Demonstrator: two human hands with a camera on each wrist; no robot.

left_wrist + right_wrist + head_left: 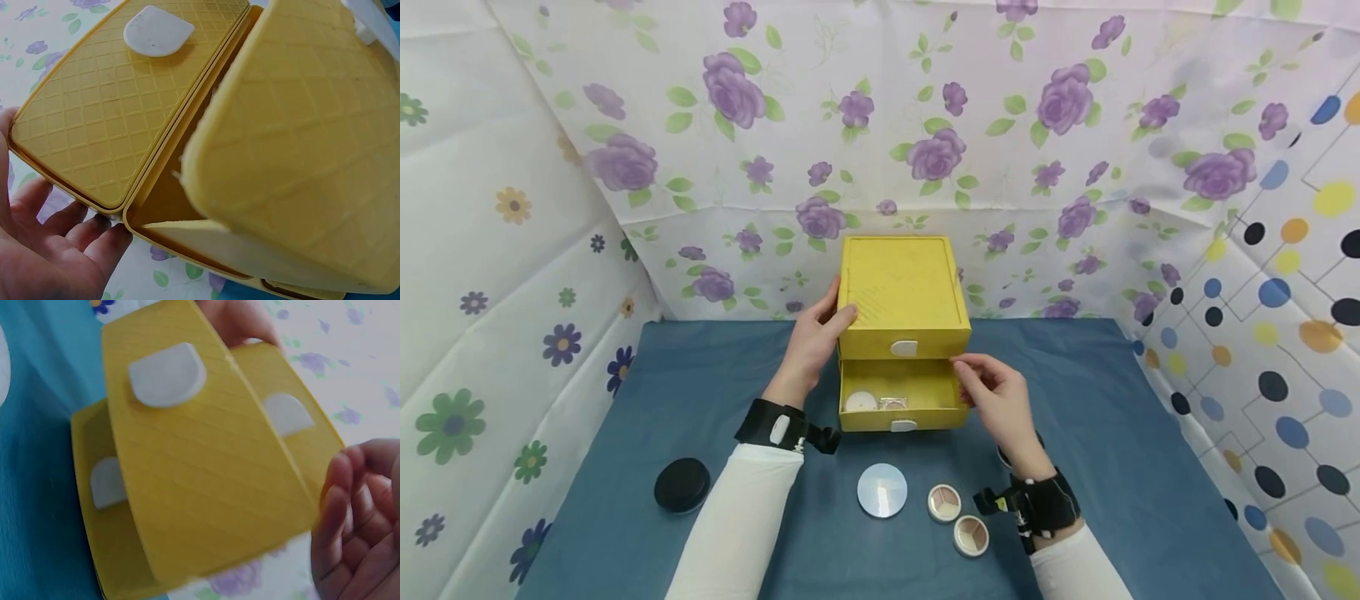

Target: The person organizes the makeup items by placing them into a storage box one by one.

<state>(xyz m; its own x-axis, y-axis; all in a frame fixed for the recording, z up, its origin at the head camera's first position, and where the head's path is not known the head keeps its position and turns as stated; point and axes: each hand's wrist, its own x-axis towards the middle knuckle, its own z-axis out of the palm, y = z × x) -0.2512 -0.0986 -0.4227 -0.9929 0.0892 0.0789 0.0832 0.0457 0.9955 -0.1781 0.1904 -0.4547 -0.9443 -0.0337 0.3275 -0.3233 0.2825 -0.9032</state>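
Observation:
A yellow drawer box (pixel 904 283) with white pull tabs stands at the back of the table. Its middle drawer (pixel 903 419) is pulled out, tilted in both wrist views, and holds a white disc (pixel 861 402) and a small clear item (pixel 892 403). My left hand (pixel 812 337) grips the box's left side, thumb over the top edge and fingers along the side wall (pixel 69 187). At the open drawer's right wall, my right hand (pixel 1000 400) has its thumb and curled fingers at the edge, fingertips close together by the corner (pixel 356 487).
A black round case (pixel 682 485) lies at left on the blue cloth (pixel 610 533). In front of the box are a pale blue disc (pixel 882 490) and two small round three-shade palettes (pixel 943 503). Another round item is partly hidden by my right wrist. Flowered fabric (pixel 820 167) hangs close behind the box.

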